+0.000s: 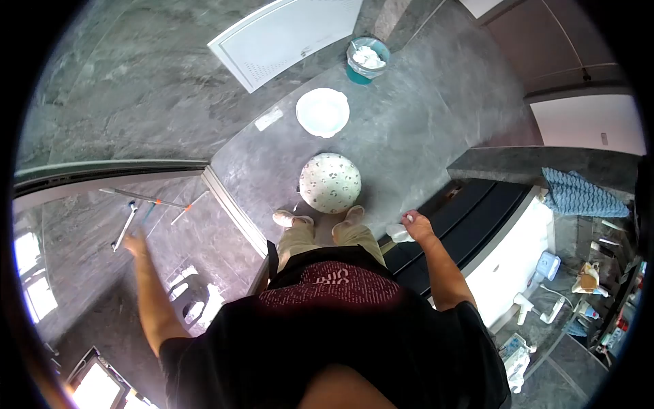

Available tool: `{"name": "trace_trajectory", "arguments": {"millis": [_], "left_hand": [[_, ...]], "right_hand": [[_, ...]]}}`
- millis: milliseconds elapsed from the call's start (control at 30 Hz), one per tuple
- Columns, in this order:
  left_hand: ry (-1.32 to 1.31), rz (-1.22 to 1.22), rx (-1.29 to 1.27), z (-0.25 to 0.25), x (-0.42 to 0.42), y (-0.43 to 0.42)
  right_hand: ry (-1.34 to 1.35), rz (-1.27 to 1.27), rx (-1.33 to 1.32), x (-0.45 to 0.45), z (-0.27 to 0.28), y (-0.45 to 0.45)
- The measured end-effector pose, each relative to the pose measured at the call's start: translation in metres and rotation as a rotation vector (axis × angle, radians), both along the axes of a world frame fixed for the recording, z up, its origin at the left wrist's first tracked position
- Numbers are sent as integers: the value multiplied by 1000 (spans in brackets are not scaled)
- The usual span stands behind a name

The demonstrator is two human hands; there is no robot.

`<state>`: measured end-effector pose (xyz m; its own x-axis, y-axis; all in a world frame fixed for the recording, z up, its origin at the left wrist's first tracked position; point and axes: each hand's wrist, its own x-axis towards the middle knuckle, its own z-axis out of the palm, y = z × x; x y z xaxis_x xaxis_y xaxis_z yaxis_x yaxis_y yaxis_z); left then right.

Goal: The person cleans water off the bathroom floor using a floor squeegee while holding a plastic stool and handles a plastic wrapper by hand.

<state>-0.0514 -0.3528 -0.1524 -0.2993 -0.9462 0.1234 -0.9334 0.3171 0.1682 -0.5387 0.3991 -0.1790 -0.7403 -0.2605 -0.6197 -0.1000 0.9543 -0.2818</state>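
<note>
My left hand [137, 243] reaches out to the far left, its fingers closed at a slim white bar handle [127, 222] by the glass panel. The fingers are small and partly blurred there. On the other side my right hand [417, 225] is closed on a crumpled white tissue or cloth [399, 233], which hangs from the fingers above a dark drawer front. Just ahead of my feet stands a round stool or pouf [330, 183] with a pale spotted cover.
A white basin [323, 112] and a lined bin [366, 60] stand on the grey floor. Long sticks with orange parts [158, 202] are at left, near a door track [235, 211]. To the right are a white cabinet [505, 262], a blue towel [582, 193] and a cluttered counter.
</note>
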Motion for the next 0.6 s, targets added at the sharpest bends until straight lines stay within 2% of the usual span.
{"name": "trace_trajectory", "arguments": {"millis": [33,67,100,133,200,300,367,433,500,600], "left_hand": [[-176,125,51,-32,-3,58],[-124,190,290,-75,6,97],[132,212,394,-114,13,147],[279,435,736,-105,-17,205],[261,505,936,-77,-79,304],[136,362,977,-44,-152,374],[-63,85,825,-68,-167,368],[-259,-241,601,-65,-197,356],[56,-157,732,-21,-254,368],[75,-231,729,-12,-300,360]], "right_hand": [[-14,-27,-18,-4,2,15],[-27,-53,-36,-8,2,30],[-24,-59,-47,-11,-3,49],[-23,-56,-85,-12,-9,70],[-43,-49,-63,-15,-11,103],[-32,-9,-2,-21,-5,137],[-23,31,35,-24,-17,158],[-34,18,27,-31,-16,168],[-60,-12,3,-39,-10,168],[-61,-57,-59,-44,-15,165]]}}
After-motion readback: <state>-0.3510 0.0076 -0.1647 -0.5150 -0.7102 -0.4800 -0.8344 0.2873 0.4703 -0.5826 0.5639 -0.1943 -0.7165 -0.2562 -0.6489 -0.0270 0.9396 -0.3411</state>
